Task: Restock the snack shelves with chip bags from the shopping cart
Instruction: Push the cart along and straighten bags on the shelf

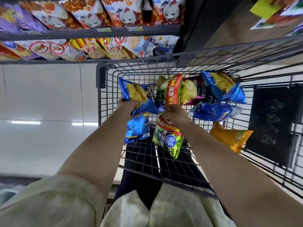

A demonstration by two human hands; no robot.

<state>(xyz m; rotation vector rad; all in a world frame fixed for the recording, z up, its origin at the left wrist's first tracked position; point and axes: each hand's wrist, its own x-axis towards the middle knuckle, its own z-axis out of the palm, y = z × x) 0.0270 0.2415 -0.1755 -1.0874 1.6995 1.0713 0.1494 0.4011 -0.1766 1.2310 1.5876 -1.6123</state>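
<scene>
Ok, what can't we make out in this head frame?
Head view:
Right hand: its own back hides the fingers; grip on upper green chip bag or lower green chip bag unclear.
Purple bag: mostly covered by neighbouring bags.
Shelf labels: blurred.
Top-row bags: cut by top edge.

The person wears a loose, pale cream-green shirt [172,208] at the bottom of the frame. Its short left sleeve [54,199], lower left, is wide and wrinkly. Dark navy cloth [139,185] shows just above the shirt.
</scene>
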